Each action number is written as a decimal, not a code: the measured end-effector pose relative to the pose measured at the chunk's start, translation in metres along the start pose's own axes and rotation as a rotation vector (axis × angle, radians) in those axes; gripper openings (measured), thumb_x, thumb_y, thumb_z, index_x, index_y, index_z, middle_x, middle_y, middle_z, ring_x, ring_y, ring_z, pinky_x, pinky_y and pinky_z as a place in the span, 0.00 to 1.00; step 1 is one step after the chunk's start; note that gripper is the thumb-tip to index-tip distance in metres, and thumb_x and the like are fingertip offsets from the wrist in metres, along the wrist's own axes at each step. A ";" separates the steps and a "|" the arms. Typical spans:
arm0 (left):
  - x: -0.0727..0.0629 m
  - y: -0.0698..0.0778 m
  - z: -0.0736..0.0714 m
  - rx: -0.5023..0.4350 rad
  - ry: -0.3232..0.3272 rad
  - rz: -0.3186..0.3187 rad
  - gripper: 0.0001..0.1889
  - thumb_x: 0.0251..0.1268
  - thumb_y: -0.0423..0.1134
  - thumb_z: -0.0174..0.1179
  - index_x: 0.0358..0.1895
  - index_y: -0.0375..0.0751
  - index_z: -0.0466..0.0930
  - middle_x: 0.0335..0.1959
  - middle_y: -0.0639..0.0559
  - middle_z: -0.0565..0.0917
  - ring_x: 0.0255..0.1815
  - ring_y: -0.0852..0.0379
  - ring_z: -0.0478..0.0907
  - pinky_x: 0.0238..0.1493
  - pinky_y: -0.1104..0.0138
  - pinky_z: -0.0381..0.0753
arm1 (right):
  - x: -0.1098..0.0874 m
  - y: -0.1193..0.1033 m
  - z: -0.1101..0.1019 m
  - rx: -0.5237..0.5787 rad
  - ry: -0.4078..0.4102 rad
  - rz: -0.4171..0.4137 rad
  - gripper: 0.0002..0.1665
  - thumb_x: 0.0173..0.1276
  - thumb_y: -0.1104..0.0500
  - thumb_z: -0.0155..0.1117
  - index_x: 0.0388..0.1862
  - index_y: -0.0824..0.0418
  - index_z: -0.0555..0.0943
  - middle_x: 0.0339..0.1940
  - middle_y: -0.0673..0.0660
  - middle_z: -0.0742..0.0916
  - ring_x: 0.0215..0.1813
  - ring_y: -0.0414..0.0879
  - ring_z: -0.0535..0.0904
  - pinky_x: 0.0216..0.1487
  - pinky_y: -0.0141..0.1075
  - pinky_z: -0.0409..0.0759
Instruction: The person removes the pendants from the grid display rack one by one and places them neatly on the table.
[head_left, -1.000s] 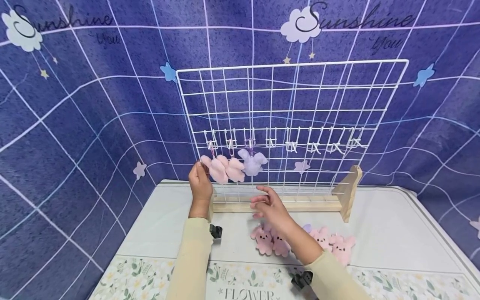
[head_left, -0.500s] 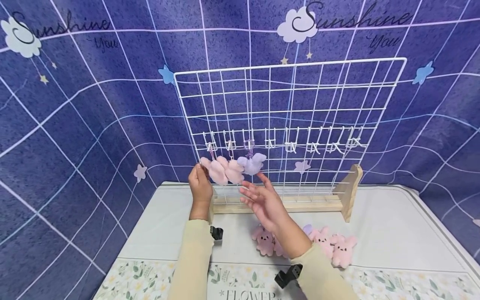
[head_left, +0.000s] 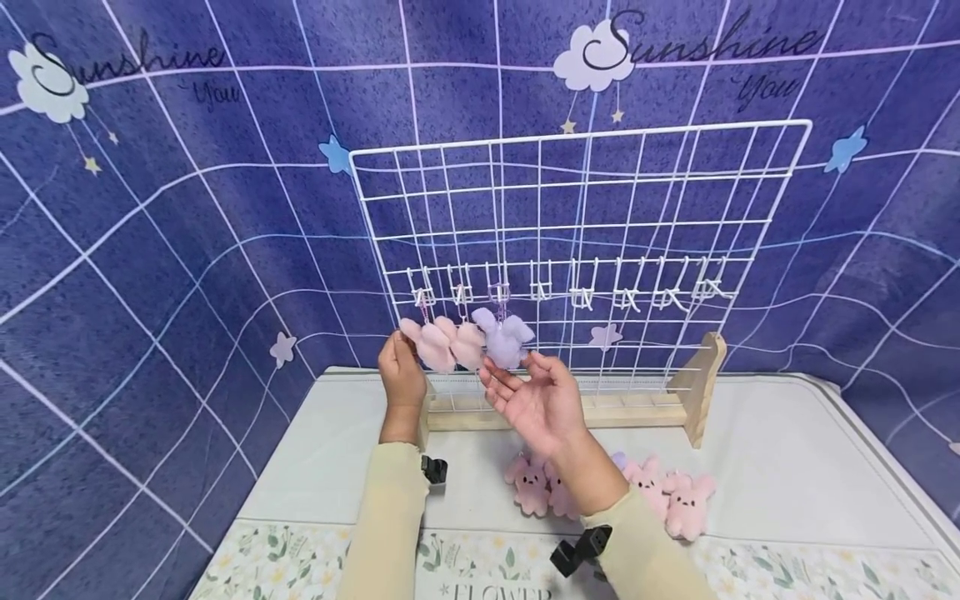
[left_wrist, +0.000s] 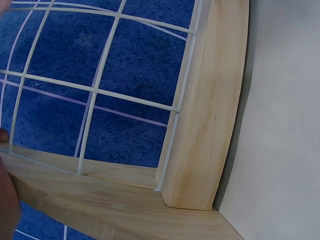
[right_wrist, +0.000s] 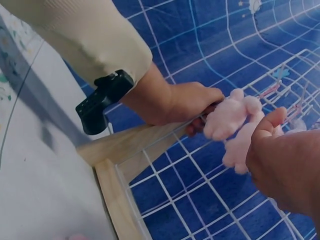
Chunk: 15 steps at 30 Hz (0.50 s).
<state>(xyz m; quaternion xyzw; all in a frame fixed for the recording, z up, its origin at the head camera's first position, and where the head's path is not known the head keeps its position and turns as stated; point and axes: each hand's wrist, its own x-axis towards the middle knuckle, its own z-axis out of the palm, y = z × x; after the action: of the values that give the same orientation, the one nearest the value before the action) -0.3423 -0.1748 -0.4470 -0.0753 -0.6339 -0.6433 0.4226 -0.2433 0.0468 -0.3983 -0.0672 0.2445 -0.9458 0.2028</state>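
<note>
1. In the head view your right hand sits at 5 o'clock of the purple toy, thumb and fingers narrowed round its lower part; the toy hangs on the rack's third hook from the left
2. At 8 to 9 o'clock of it, your left hand grips the rack's left edge
3. The right wrist view adds what the head view hides: left fingers curled under that edge, just beside a pink toy; here your right hand covers most of the purple toy
4. The left wrist view shows the wooden stand close up, an end your left wrist mostly covers from above; only a sliver of hand shows at 8 o'clock, so you cannot tell the grip there
5. Two pink toys hang at 9 o'clock, overlapping
6. Five more hooks run from 1 to 3 o'clock
7. At 5 o'clock, more pink toys lie on the table; your right forearm blocks part of them, a purple scrap peeking out behind
</note>
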 end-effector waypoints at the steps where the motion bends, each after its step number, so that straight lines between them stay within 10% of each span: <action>1: -0.001 0.000 0.000 0.004 -0.002 0.002 0.21 0.85 0.30 0.39 0.26 0.28 0.70 0.20 0.67 0.69 0.23 0.70 0.66 0.27 0.79 0.65 | 0.000 0.000 0.000 0.005 -0.007 0.003 0.16 0.83 0.46 0.39 0.48 0.50 0.73 0.66 0.67 0.74 0.64 0.54 0.76 0.59 0.35 0.79; 15: 0.000 -0.003 -0.001 -0.005 -0.014 0.028 0.21 0.85 0.32 0.41 0.28 0.29 0.73 0.20 0.65 0.71 0.22 0.66 0.68 0.27 0.78 0.68 | 0.001 -0.001 0.013 -0.056 0.123 -0.014 0.14 0.83 0.53 0.50 0.59 0.58 0.68 0.53 0.58 0.76 0.48 0.44 0.78 0.48 0.28 0.79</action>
<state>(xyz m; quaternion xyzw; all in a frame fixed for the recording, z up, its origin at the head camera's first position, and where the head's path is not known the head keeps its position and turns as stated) -0.3436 -0.1758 -0.4493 -0.0896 -0.6342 -0.6382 0.4272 -0.2413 0.0420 -0.3862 -0.0162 0.2826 -0.9422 0.1790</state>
